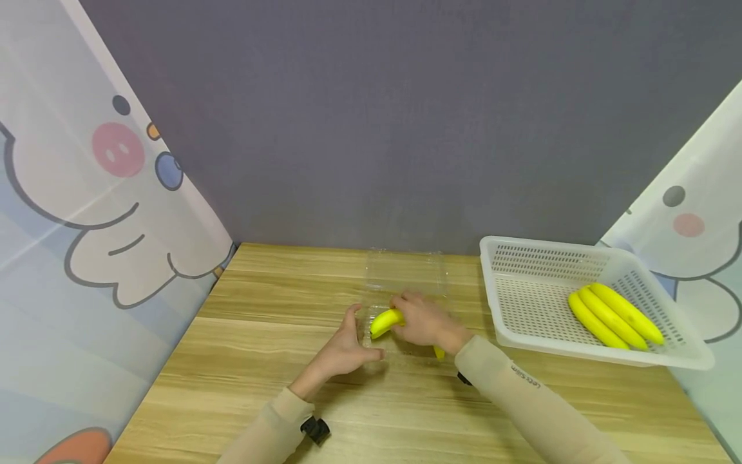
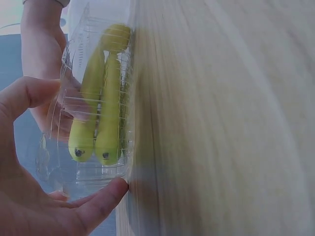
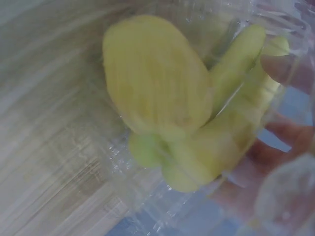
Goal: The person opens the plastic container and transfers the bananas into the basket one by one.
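Observation:
Yellow bananas (image 1: 385, 322) lie in a clear plastic clamshell box (image 2: 74, 172), their dark-tipped ends toward my left hand. My right hand (image 1: 426, 320) reaches over the box from the right and grips a banana, its fingers bent around it; the palm hides most of the fruit in the head view. My left hand (image 1: 342, 351) spans the near-left end of the box with thumb and fingers spread, touching or nearly touching its edges. The box's clear lid (image 1: 406, 270) is folded back toward the wall. The right wrist view is blurred, with bananas (image 3: 236, 113) close to the camera.
On the right of the wooden table (image 1: 255, 361) stands a white perforated basket (image 1: 489, 283) with three bananas (image 1: 614, 316) at its right end. A dark grey wall (image 1: 348, 161) closes the back, and printed cloth panels (image 1: 116, 258) flank both sides.

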`<move>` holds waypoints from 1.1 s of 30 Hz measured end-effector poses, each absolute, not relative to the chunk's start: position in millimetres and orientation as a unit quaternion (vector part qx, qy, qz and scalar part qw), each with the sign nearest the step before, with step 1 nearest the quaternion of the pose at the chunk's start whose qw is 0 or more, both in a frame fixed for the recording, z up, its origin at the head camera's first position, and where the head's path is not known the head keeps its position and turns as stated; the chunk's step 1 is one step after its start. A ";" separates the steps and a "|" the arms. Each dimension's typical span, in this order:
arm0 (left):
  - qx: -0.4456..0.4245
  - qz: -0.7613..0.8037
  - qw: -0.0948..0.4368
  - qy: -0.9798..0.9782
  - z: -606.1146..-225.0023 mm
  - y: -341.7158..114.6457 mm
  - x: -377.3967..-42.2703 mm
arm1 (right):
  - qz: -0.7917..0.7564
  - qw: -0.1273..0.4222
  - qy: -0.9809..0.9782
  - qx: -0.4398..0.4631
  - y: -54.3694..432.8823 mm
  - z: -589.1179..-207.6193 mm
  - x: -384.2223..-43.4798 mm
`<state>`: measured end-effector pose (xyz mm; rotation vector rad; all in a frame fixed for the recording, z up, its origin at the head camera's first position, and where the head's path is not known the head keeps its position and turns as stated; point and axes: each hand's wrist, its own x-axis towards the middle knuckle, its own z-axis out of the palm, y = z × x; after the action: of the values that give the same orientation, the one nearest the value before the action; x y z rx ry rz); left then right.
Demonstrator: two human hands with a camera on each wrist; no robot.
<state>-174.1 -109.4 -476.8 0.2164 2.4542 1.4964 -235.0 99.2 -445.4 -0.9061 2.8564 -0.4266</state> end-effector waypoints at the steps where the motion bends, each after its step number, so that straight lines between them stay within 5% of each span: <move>1: 0.075 0.514 0.129 0.844 -476.9 -109.4 -174.1 | -0.141 0.058 0.942 -0.300 99.1 -445.7 -234.8; 33: 0.076 0.502 0.122 0.853 -478.2 -108.8 -175.5 | -0.117 0.047 0.934 -0.334 92.1 -454.0 -229.5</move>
<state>-175.5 -108.8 -478.2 0.2211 2.4896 1.4643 -229.5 92.1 -454.0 -1.0186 2.8506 -0.3567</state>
